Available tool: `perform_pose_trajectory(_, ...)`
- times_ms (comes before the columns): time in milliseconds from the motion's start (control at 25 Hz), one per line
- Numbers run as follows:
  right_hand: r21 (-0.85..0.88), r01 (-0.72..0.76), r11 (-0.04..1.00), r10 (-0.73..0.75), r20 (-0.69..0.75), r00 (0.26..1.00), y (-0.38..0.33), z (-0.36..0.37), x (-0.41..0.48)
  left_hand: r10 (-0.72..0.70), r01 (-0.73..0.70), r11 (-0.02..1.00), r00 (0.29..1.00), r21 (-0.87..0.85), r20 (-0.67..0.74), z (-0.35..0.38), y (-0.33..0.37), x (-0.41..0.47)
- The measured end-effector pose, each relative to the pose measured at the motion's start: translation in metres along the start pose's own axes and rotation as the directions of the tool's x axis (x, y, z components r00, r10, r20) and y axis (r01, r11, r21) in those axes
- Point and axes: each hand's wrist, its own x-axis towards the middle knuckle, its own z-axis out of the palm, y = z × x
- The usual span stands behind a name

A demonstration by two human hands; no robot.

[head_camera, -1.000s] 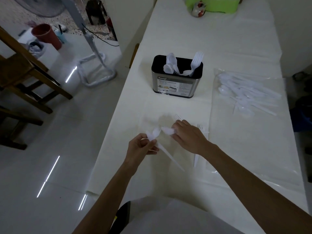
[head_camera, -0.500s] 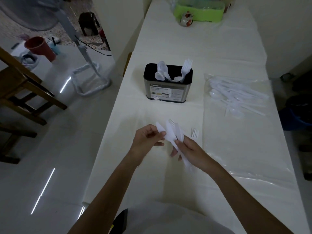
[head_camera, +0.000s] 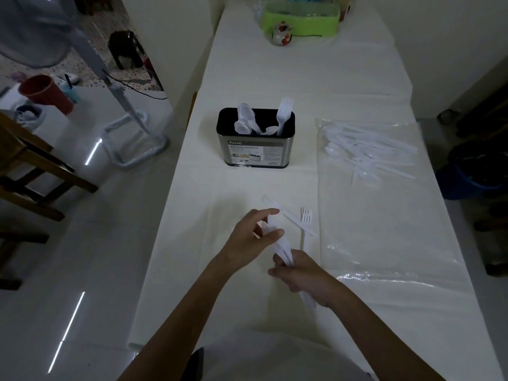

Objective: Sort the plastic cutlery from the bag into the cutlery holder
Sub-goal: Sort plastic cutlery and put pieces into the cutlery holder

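White plastic filled the middle of the scene: a small bundle of cutlery (head_camera: 281, 247) was held above the table (head_camera: 302, 78), pinched between both hands. The left hand (head_camera: 254, 237) closed its thumb and fingers around the upper end, while the right hand (head_camera: 298, 273) was clamped around the handles lower down, probably to square the pieces up into one stack before carrying them over (what kinds they were could not be told, as the heads were hidden). Two forks lay on the cloth just beyond the hands, one fork (head_camera: 270, 202) touching the left fingertips, the second fork (head_camera: 306, 215) beside it, likely set aside for the next grab. The cutlery holder (head_camera: 257, 145) stood well apart, further up the table, with spoons in its left side and a fork upright at its right. The bag (head_camera: 384, 215) lay flat to the right, with more cutlery still on it, so the sorting looked far from finished.
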Motion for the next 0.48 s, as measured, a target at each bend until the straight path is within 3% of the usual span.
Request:
perform_pose_trajectory(200,0.027,0.055,0.998,-0.054,-0.06,0.997,-0.008,0.0,-0.002,0.01,-0.007,1.0,0.994,-0.026,0.105,-0.002,0.006,0.008)
perform_pose_trajectory(400,0.001,0.125,0.992,-0.124,-0.1,0.987,-0.002,-0.009,-0.008,-0.042,0.027,0.987,0.995,-0.155,-0.09,-0.014,0.0,0.016)
perform_pose_trajectory(480,0.048,0.15,0.987,-0.145,-0.104,0.984,0.002,-0.009,-0.009,-0.068,0.053,0.981,0.995,-0.186,-0.074,-0.015,0.003,0.015)
